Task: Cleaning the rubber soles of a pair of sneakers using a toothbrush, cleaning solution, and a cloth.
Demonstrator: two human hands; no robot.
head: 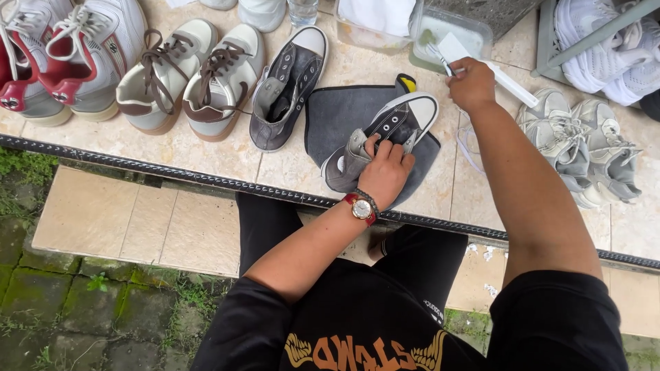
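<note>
Head view looks straight down on a tiled ledge (206, 148) lined with shoes. At its middle lies a grey cloth (337, 117), and every place below is told from that cloth. On the cloth sits a grey high-top sneaker (385, 134) with a white toe cap, toe pointing up and to the right. The left hand (385, 172) lies over the sneaker's heel end, fingers curled down onto its opening and pressing it to the cloth; a red-strapped watch (361, 208) is on that wrist. Just left of the cloth stands the matching grey sneaker (285, 86), unlaced. Further left come a pair of cream shoes with brown laces (189, 79), then white and red trainers (62, 58). Up and to the right of the cloth, the right hand (471, 84) is closed round the white handle of a brush (447, 60), whose head dips into a clear plastic tub (450, 34) holding greenish liquid. A second clear tub (375, 24) beside it holds a white cloth. Well right of the grey cloth lies a pair of pale grey trainers (584, 148)
</note>
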